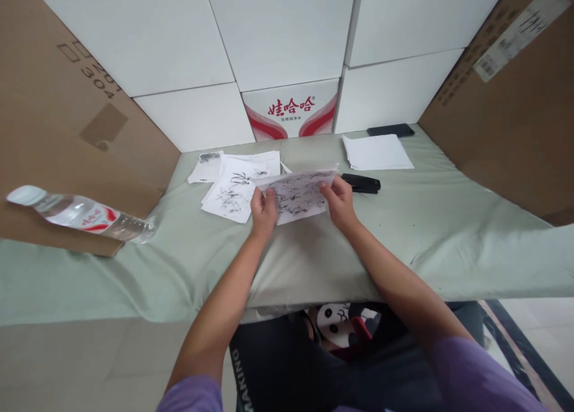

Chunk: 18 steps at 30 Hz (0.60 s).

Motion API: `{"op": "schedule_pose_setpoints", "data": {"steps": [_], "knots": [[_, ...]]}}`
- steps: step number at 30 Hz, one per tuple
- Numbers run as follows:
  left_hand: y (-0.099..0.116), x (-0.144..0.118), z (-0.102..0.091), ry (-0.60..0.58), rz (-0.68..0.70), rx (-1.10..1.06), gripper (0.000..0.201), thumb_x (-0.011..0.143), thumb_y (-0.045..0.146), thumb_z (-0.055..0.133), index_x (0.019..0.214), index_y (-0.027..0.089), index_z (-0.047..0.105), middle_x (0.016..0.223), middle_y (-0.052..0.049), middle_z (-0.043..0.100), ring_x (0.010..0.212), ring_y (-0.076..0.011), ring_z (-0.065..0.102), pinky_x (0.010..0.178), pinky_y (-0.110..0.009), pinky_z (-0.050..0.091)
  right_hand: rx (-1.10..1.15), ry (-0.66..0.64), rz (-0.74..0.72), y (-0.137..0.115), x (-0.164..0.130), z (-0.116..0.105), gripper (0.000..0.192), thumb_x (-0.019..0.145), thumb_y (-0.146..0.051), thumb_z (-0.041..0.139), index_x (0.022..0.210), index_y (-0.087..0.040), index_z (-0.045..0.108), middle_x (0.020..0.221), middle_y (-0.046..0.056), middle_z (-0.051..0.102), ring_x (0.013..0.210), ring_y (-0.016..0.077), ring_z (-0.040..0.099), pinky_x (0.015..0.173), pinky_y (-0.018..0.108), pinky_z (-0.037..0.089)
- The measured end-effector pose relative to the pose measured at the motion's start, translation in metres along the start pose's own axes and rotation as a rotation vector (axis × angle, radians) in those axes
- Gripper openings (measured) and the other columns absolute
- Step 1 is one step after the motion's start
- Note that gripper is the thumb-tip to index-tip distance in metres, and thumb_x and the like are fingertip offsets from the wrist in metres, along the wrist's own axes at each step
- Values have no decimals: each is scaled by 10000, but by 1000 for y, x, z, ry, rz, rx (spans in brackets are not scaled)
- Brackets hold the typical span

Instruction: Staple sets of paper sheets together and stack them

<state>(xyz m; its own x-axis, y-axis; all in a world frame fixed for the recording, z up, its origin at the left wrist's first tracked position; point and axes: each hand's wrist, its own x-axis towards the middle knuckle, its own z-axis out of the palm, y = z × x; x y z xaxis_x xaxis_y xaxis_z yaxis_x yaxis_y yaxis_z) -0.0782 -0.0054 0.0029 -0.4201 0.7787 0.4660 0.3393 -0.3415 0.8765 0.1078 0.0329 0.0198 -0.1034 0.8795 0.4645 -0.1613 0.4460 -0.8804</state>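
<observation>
Between my two hands, a few sheets of paper [298, 197] with dark ink drawings are raised a little above the cloth. My left hand [263, 210] pinches their left edge, thumb on top. At the right edge, my right hand [339, 201] grips the same sheets, its fingers tucked behind. A black stapler [361, 183] lies just right of my right hand, partly covered by it. Loose papers with plant-like ink drawings [231, 197] are spread left of my left hand. Farther back on the right sits a stack of blank white paper [379, 152].
Green cloth [403, 244] covers the table. A clear water bottle [96, 216] stands at the left. White boxes [291, 35] form a wall behind, with brown cartons [502, 113] at both sides. A flat black object [391, 130] lies behind the blank stack.
</observation>
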Motion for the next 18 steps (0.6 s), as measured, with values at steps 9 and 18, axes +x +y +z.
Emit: {"op": "schedule_pose_setpoints", "data": {"steps": [9,18], "knots": [[-4,5,0,-71,-34,68,464,910,662,483,817,217,570,761,-27,595,797,-189,578,751,-298,484,-3,94,-11,0,7,-6,399,848,-635,645,944,-251,694,955,53,685,963,236,629,897,374,514],[-10,9,0,13,-120,126,382,916,536,494,709,217,533,684,-20,577,790,-196,587,729,-288,483,-53,-58,60,2,6,0,342,819,-578,696,912,-250,677,944,48,705,975,237,642,865,378,529]]}}
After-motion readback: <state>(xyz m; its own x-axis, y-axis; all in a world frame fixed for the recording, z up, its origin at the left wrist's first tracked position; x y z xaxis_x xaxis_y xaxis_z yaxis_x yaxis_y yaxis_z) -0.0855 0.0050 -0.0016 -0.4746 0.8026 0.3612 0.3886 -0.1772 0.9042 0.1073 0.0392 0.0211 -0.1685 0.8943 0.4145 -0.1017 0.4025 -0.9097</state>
